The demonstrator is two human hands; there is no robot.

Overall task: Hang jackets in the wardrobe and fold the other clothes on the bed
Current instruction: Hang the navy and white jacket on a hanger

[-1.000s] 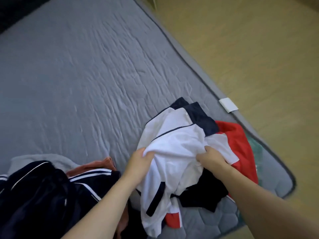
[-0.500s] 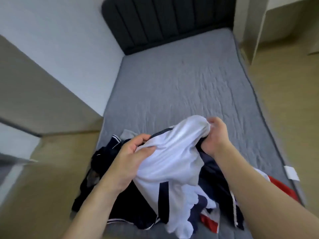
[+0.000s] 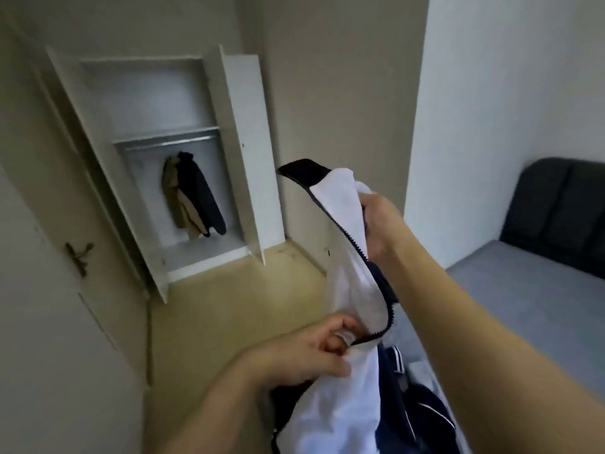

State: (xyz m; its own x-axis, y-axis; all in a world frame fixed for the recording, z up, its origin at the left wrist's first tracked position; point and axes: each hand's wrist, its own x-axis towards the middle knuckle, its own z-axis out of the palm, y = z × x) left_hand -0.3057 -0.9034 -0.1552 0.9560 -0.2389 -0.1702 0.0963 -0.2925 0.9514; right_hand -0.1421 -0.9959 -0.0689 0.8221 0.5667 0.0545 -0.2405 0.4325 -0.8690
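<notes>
A white jacket [image 3: 347, 250] with navy trim and a dark zipper hangs in the air in front of me. My right hand [image 3: 379, 224] grips its upper part near the collar. Lower down, my left hand [image 3: 314, 352] pinches the white fabric beside the zipper. The white wardrobe [image 3: 154, 158] stands open at the left, across the floor. On its rail hang a tan jacket [image 3: 173, 191] and a dark navy jacket [image 3: 199, 194]. The grey bed [image 3: 523, 290] lies at the right, behind my right arm.
A door with a metal handle [image 3: 78, 257] is close at the left. The wardrobe's open door [image 3: 248, 152] juts out toward the room. Light wooden floor [image 3: 235, 309] stretches between me and the wardrobe. A dark padded headboard [image 3: 563, 211] backs the bed.
My view has swung from the bed to the wardrobe. Both hands have lifted the white jacket off the pile of clothes, the right hand now higher than the left.
</notes>
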